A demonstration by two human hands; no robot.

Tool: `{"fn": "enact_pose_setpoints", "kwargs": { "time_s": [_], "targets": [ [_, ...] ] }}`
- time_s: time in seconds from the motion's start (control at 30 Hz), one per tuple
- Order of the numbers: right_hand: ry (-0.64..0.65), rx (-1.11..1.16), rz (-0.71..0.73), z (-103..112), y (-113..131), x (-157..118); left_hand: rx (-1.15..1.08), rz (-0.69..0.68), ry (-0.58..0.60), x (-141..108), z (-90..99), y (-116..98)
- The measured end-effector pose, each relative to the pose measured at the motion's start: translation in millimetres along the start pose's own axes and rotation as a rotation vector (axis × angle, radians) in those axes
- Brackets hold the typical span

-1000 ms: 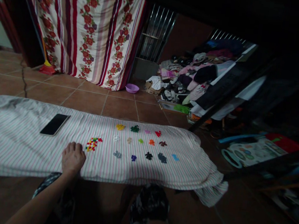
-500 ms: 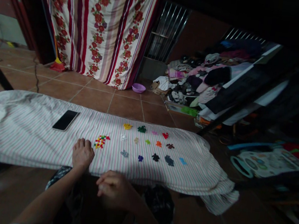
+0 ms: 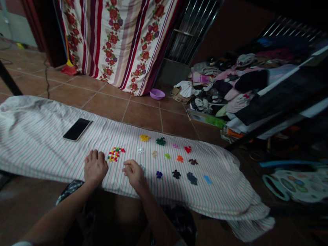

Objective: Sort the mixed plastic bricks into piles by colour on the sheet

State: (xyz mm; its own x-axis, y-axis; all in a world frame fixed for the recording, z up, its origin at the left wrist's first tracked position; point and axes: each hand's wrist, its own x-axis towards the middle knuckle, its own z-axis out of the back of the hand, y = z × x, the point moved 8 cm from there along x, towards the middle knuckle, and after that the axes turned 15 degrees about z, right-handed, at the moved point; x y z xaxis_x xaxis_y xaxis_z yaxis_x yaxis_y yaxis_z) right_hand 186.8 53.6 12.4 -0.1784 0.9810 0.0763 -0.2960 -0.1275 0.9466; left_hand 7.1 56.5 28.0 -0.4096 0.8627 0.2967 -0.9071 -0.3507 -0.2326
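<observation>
My left hand (image 3: 95, 168) lies flat on the striped cloth (image 3: 45, 153), palm down, fingers stretched out. Just right of its fingertips is a small arrangement of red, yellow, white and green pieces (image 3: 114, 155), pressed close together. On the other side of that patch, my right hand (image 3: 135, 176) is over the cloth with its fingers curled and fingertips drawn together; whatever they may hold is too small to see. The right hand partly hides a grey pile (image 3: 142, 168). Sorted piles spread to the right, among them yellow (image 3: 144, 137), dark green (image 3: 161, 141), purple (image 3: 159, 174) and black (image 3: 176, 174).
A phone (image 3: 77, 129) lies on the cloth to the left. Beyond the cloth, a purple basin (image 3: 157, 94) sits on the tiled floor near a flowered curtain (image 3: 127, 32). Heaped clothes (image 3: 224, 82) fill the back right. A dark bar (image 3: 3, 67) slants at the left.
My right hand has risen from below the cloth's near edge to beside the coloured arrangement. The left hand stays flat beside it. The whole view has shifted slightly.
</observation>
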Motion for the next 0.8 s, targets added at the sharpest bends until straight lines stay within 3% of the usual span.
{"fn": "enact_pose_setpoints", "kwargs": {
  "time_s": [0.17,0.33,0.57,0.8],
  "targets": [
    [0.004,-0.343,0.004,9.1,-4.9,39.5,-0.01,-0.001,0.0,0.3,0.0,0.0],
    [0.025,-0.628,0.037,6.0,3.1,61.8,-0.016,0.001,-0.016,0.4,-1.2,1.1],
    [0.061,-0.778,-0.105,-3.4,3.2,69.1,-0.018,-0.003,0.003,0.8,1.7,-1.0],
    [0.031,-0.822,-0.085,-4.3,4.7,65.5,0.01,-0.011,-0.037,-0.1,0.8,-1.1]
  ]
}}
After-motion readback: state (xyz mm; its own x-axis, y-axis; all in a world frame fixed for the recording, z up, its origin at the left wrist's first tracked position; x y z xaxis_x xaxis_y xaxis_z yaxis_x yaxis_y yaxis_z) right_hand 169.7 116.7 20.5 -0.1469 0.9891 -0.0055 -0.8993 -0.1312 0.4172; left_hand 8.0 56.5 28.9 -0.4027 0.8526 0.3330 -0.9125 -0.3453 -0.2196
